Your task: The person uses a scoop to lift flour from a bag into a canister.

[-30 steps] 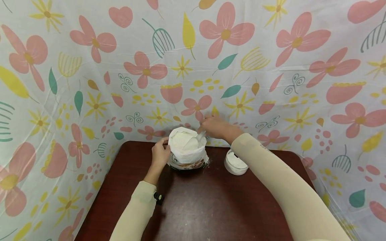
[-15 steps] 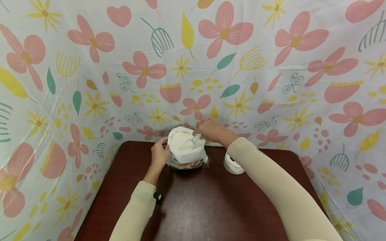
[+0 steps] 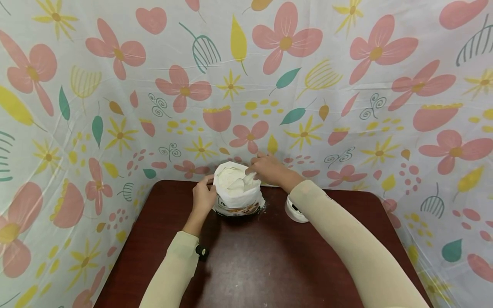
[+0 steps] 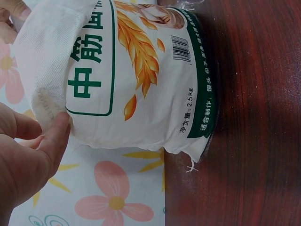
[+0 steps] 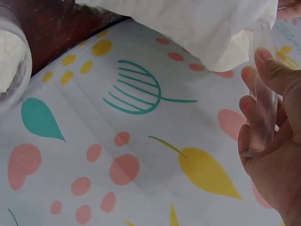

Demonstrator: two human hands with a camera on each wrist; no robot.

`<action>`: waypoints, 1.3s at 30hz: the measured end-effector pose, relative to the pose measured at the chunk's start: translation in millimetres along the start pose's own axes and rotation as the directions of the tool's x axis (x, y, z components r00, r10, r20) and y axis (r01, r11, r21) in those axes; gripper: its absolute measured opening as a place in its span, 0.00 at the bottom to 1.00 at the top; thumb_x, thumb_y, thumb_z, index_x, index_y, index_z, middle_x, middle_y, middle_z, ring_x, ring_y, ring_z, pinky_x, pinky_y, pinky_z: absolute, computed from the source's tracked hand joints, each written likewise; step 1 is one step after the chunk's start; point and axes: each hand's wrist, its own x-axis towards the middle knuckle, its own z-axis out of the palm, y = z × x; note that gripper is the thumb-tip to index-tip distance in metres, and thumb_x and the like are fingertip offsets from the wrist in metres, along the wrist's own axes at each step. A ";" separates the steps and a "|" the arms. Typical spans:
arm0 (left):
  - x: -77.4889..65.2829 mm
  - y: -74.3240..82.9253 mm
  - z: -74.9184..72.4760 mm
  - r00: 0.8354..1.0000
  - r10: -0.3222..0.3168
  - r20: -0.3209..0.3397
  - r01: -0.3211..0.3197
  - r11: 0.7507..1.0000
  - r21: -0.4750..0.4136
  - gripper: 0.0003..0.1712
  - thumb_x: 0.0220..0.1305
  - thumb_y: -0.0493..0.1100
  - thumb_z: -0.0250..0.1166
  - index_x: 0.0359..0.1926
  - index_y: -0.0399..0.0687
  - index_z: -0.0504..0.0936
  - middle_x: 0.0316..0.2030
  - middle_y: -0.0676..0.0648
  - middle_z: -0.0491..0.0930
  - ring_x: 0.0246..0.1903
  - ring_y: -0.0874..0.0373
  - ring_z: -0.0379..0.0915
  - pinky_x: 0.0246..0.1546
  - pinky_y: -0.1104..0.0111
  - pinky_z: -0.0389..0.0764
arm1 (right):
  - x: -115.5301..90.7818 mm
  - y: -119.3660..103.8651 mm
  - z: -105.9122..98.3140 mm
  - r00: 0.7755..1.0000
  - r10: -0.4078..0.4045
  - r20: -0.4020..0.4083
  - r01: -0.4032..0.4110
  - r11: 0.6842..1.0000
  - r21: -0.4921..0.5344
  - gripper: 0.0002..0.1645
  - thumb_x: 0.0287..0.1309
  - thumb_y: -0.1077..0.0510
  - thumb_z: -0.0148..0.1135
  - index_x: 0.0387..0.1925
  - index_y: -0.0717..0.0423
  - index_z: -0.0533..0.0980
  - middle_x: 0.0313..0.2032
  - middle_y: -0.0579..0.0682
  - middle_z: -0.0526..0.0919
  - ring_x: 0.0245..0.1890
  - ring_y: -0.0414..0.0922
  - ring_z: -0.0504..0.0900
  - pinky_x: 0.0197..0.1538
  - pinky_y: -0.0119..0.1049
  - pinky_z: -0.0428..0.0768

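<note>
A white cloth flour bag (image 3: pixel 236 201) stands upright near the back edge of a dark red-brown tabletop (image 3: pixel 250 256), its mouth facing up and its rim folded outward like a cuff. Its side carries green Chinese lettering and a golden wheat ear. Inside lies pale flour (image 3: pixel 228 174), close to the rim.

The left hand (image 3: pixel 204 196) is at the bag's left side, its thumb and fingers pinching the folded rim. The right hand (image 3: pixel 269 169) is at the bag's upper right, fingers curled round the handle of a clear plastic scoop (image 5: pixel 264 113).

The scoop's head is inside the bag's mouth, down at the flour. Its long axis slants: the handle rises out over the bag's right rim toward the back, while the head points down and leftward into the bag. How full the head is, I cannot tell.

To the right of the bag, a little apart from it, sits a clear round tub (image 3: pixel 297 217), partly hidden by the right forearm. The right wrist view shows white powder in it. A light dusting of spilled powder (image 3: pixel 263 208) lies just beside the bag's right side.

Scooping appears to be under way. The bag is already undone and the tub already holds some powder; this scoopful is not yet out of the bag. Whether the tub needs more, the pictures do not show.

Behind the bag hangs a white floral curtain (image 3: pixel 289 92).
</note>
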 end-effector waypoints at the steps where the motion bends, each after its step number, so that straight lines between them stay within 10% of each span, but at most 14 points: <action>1: 0.0 -0.1 0.0 1.000 0.001 -0.001 -0.001 1.000 0.003 0.21 0.75 0.33 0.58 0.65 0.43 0.79 0.55 0.41 0.83 0.49 0.47 0.82 0.42 0.56 0.85 | -0.1 0.0 1.0 1.000 0.000 -0.004 0.000 1.000 0.002 0.21 0.61 0.57 0.74 0.55 0.40 0.86 0.51 0.47 0.85 0.55 0.53 0.75 0.57 0.58 0.74; 21: 1.0 0.1 -0.2 1.000 -0.016 0.012 0.016 1.000 -0.016 0.22 0.75 0.34 0.58 0.66 0.45 0.79 0.57 0.41 0.83 0.50 0.47 0.82 0.42 0.56 0.86 | -7.0 19.5 15.4 0.993 -0.055 -0.101 0.067 0.990 0.124 0.18 0.59 0.61 0.75 0.51 0.45 0.88 0.44 0.49 0.86 0.43 0.52 0.76 0.49 0.44 0.77; 31: 0.5 -0.6 -1.7 1.000 -0.007 0.013 0.007 1.000 -0.017 0.22 0.75 0.33 0.58 0.67 0.44 0.78 0.57 0.40 0.82 0.50 0.46 0.83 0.42 0.56 0.87 | -15.8 31.1 15.3 0.988 0.001 -0.157 0.024 0.987 0.160 0.18 0.56 0.58 0.77 0.50 0.47 0.89 0.47 0.51 0.88 0.54 0.56 0.82 0.60 0.51 0.78; 39: 0.9 0.1 -1.5 1.000 0.005 0.008 -0.005 1.000 -0.018 0.22 0.75 0.33 0.58 0.67 0.43 0.78 0.57 0.40 0.82 0.50 0.46 0.82 0.43 0.55 0.87 | -24.8 34.0 13.3 0.978 0.029 -0.208 0.000 0.990 0.140 0.18 0.56 0.57 0.77 0.50 0.46 0.89 0.40 0.49 0.86 0.40 0.52 0.79 0.46 0.45 0.76</action>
